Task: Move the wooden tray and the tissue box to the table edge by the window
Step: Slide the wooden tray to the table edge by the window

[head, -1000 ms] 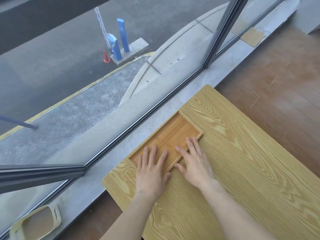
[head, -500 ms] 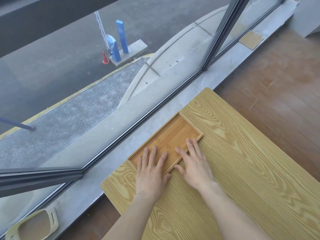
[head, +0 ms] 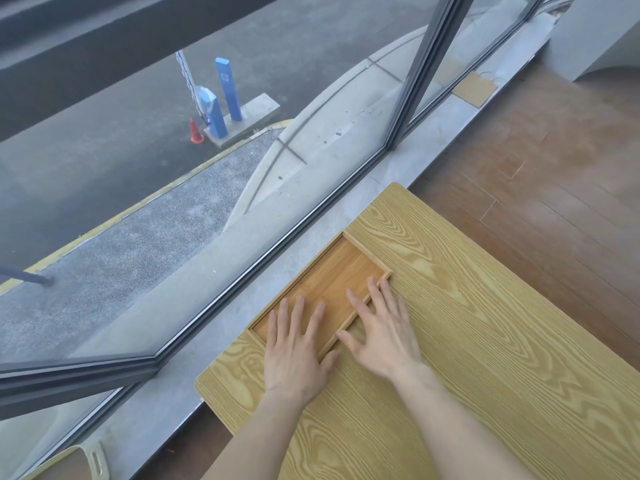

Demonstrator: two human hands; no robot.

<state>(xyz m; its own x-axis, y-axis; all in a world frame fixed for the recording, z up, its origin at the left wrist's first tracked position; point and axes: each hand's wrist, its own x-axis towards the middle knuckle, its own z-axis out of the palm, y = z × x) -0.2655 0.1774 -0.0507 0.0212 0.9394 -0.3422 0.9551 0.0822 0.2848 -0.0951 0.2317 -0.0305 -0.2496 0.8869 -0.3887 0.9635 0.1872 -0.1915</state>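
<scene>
The shallow wooden tray (head: 341, 268) lies flat along the edge of the light wood-grain table (head: 467, 341) that faces the window. My left hand (head: 294, 348) rests flat with fingers spread, its fingertips inside the tray near its left end. My right hand (head: 381, 327) also lies flat with fingers apart, its fingers over the tray's near rim and right corner. Neither hand grips anything. No tissue box is in view.
A grey stone sill (head: 304, 254) and large window glass (head: 173, 168) run just beyond the table edge. Brown wooden floor (head: 554, 168) lies to the right. A cream basket (head: 79, 462) sits on the floor at the bottom left.
The hands and tray keep nearly the same pose against the window-side edge. The view has shifted slightly; the fingers have slid back a little toward the tray's near rim.
</scene>
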